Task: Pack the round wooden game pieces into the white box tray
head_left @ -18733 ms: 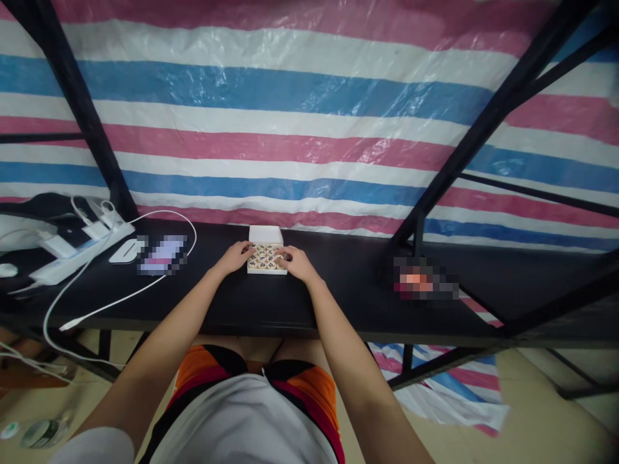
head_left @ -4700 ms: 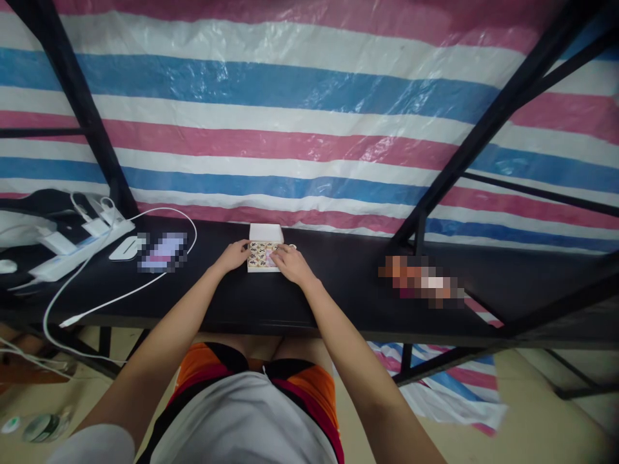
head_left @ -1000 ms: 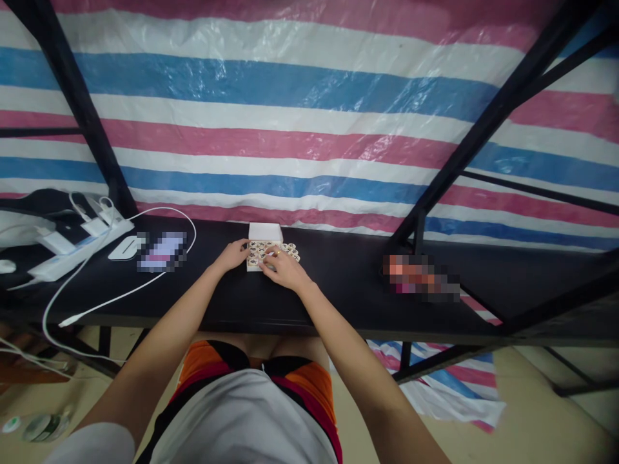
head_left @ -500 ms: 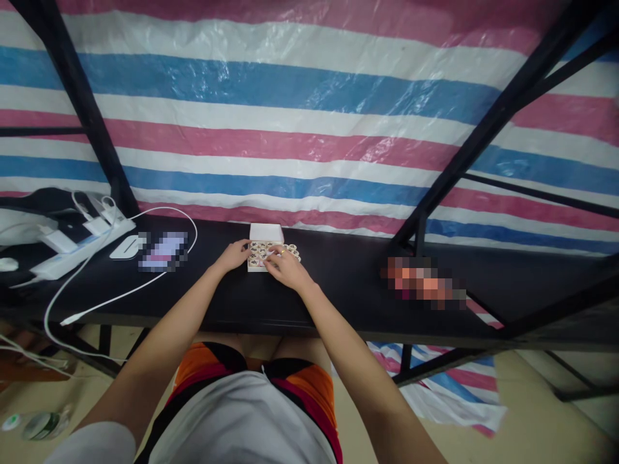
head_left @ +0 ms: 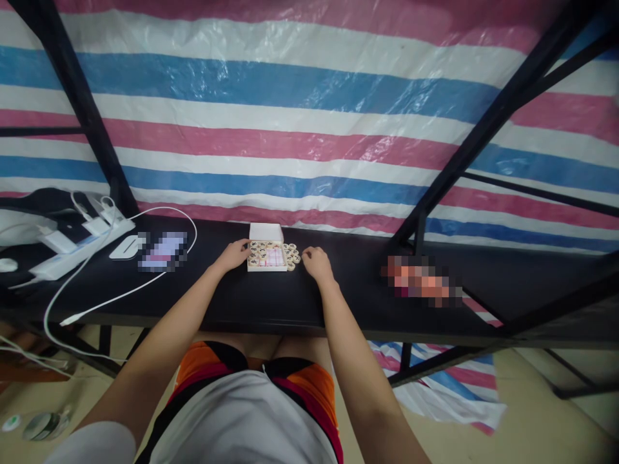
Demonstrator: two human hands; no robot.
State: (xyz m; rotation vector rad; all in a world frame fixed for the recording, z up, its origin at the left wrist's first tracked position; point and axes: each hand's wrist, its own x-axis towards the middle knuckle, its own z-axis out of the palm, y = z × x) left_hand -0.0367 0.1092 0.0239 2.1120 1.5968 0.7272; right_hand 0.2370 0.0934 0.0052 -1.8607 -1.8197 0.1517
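Note:
An open white box (head_left: 267, 269) sits on the black desk, with round Chinese chess pieces (head_left: 254, 253) in its left and back parts. Pink-and-white checked material (head_left: 275, 257) shows inside at the right. Against the box's left wall rests my left hand (head_left: 235, 255), its fingertips gripping the rim. More loose chess pieces (head_left: 291, 255) lie heaped along the box's right side. My right hand (head_left: 318, 263) is at the right edge of that heap, fingers bent and closed. Whether a piece is between those fingertips is hidden.
The white box lid (head_left: 265, 232) stands behind the box. At left are a blurred phone (head_left: 163, 251), a white cable (head_left: 116, 301) and a power strip (head_left: 82, 248) with plugs. A pixelated reddish object (head_left: 420, 280) lies at right. Black metal posts (head_left: 464, 148) and a striped sheet (head_left: 271, 84) enclose the desk.
My right hand has moved right, from over the box to the loose pieces, uncovering the checked material inside. My left hand has stayed at the box's left side.

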